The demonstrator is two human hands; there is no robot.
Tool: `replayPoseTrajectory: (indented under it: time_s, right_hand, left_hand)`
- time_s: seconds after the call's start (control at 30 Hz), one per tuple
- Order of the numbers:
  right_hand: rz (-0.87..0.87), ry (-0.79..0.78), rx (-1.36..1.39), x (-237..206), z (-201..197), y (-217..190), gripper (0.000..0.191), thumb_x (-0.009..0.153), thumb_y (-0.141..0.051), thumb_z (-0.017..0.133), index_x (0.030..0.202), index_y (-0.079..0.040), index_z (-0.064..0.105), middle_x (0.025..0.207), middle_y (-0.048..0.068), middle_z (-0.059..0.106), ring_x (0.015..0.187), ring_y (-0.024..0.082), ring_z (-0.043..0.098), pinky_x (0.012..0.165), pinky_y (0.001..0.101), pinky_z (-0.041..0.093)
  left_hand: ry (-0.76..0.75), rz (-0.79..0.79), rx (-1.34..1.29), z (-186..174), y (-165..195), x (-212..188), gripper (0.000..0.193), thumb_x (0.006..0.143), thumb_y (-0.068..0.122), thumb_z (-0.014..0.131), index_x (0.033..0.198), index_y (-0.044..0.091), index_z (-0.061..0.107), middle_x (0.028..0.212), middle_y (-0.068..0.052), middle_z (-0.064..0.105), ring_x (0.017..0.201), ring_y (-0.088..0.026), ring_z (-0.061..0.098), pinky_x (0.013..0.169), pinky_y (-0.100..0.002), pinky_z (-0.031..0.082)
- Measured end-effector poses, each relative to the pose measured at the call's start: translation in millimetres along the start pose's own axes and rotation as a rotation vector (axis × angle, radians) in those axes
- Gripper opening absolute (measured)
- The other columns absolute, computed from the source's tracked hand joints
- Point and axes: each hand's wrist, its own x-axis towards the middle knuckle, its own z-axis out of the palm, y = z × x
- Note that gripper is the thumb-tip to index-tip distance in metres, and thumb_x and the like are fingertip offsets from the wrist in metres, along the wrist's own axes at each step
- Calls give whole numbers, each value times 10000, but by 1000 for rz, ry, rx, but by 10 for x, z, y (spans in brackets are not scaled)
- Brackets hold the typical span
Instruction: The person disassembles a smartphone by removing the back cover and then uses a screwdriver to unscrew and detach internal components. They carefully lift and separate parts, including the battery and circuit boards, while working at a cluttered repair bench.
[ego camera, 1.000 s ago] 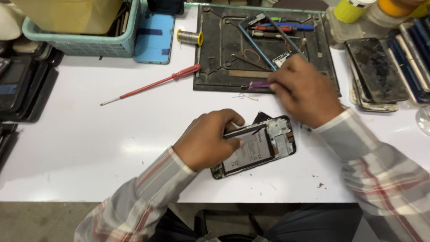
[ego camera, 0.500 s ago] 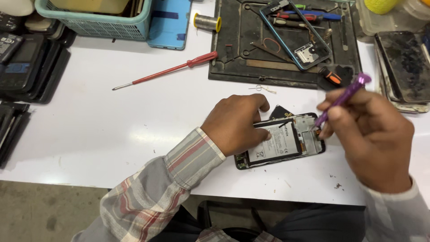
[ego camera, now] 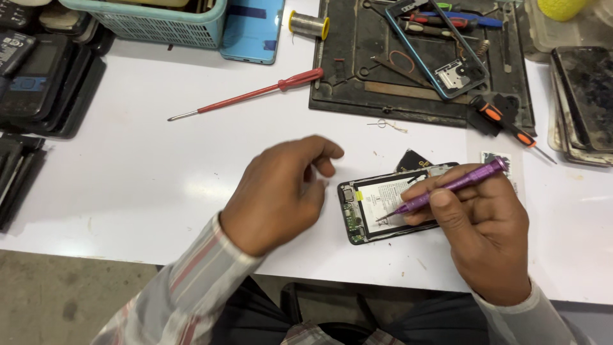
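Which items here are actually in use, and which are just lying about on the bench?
In use:
- opened phone, back off, flat on the white table
- purple screwdriver, in the right hand, tip on the phone
- left hand, beside the phone, empty

Lying about:
- red screwdriver
- orange-and-black screwdriver
- solder spool
- black work mat
- teal basket

Opened black phone (ego camera: 383, 204) lying flat on white table, insides exposed, slim purple screwdriver (ego camera: 447, 187) slanted, tip on it
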Motion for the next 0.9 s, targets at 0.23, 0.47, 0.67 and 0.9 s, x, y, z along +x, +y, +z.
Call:
replayPoseTrajectory:
  time_s: [0.23,0.47,0.67,0.9]
  right_hand:
    - [29,5,74,60,112,44,154,1041,-83,544,1127,39,508,1054,204,732,877,218,752,759,320,659]
    - [123,26,83,120,169,48,164,1024,-114,561,1083,36,529,1031,198,744,896,227,774,740,313,661]
    - [87,-6,102,85,215,68,166,1032,-105,562,1113,36,526,1029,192,734,904,207,755,765,302,654]
    - [89,-3,109,58,235,108,166,1035,-99,557,1124,33,512,1026,199,732,886,211,764,750,304,658]
  left_hand:
    - [1,159,-51,117,126,-347,993,600,114,883,1454,-19,395,1206,-160,665,1097,-331,574,947,-412,475]
    - [61,110,-23,262,189,-387,1118,543,175,941,1469,-43,354,1257,-185,646,1065,-341,581,945,-454,430]
    - [52,89,-19,280,181,-402,1099,553,165,931,1469,-48,361,1275,-158,659,1034,-309,588,950,-437,426]
    - [59,90,-17,317,152,-416,1072,569,178,933,1460,-41,379,1264,-150,671,1037,-303,591,949,-434,429]
